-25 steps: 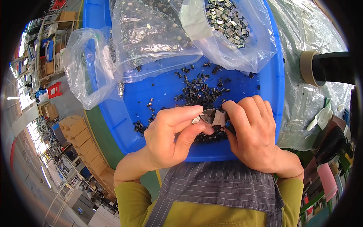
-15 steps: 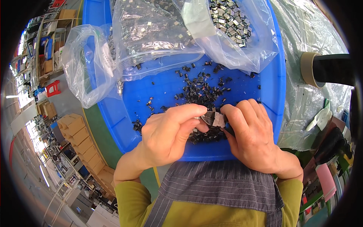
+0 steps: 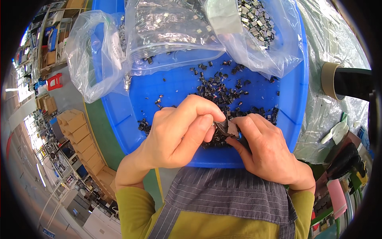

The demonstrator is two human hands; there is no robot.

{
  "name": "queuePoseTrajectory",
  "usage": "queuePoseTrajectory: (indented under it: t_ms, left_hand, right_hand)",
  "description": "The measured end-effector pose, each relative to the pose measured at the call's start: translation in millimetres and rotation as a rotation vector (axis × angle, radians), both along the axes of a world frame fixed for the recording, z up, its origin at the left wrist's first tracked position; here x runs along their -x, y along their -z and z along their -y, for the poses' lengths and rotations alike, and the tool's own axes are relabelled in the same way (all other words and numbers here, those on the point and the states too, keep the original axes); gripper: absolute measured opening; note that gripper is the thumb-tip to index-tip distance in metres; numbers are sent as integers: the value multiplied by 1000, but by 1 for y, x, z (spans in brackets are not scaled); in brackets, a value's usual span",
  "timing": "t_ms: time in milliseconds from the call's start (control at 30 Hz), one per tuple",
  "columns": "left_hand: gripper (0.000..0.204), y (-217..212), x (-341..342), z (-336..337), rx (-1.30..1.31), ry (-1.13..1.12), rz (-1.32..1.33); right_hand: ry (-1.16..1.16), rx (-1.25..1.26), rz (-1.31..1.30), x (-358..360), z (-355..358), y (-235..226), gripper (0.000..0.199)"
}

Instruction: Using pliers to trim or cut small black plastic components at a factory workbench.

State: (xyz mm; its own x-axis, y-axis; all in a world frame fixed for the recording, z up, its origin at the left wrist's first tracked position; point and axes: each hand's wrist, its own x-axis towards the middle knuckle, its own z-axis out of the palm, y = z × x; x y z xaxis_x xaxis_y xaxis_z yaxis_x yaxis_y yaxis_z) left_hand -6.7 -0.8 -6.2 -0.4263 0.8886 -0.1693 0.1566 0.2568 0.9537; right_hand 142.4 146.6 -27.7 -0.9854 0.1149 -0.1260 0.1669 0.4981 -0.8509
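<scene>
My left hand (image 3: 179, 131) is closed in a pinch, thumb against forefinger, over the blue tray (image 3: 159, 87). A small shiny bit shows at its fingertips, too small to name. Facing it, my right hand (image 3: 266, 145) grips a dark metal piece (image 3: 222, 126) with a pinkish-grey patch; part of it is hidden by the fingers. Both hands nearly meet at this piece. Beneath and beyond them, small black metallic parts (image 3: 217, 89) lie in a loose pile on the tray.
A clear zip bag (image 3: 171, 36) of small parts lies at the tray's far side. An open bag of silvery parts (image 3: 256, 24) is right of it, a crumpled clear bag (image 3: 95, 55) left. A tape roll (image 3: 329, 81) sits on plastic sheeting at right.
The view has shifted slightly, with the tray sitting a little further right. My left hand's fingers have lifted and curled more; my right hand is slightly lower, still gripping the piece.
</scene>
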Motion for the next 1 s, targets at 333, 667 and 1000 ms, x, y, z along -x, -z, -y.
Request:
queuePoseTrajectory:
  t_ms: [333, 667, 1000]
  left_hand:
    - [19, 2, 2, -1, -62, 31, 136]
    - [19, 0, 1, -2, -47, 18, 83]
    - [19, -6, -2, -2, 6, -75, 150]
  right_hand:
    - [-105, 473, 154, -2, -10, -6, 26]
    - [-156, 647, 307, 2, -20, -12, 27]
    - [2, -19, -38, 3, -5, 1, 37]
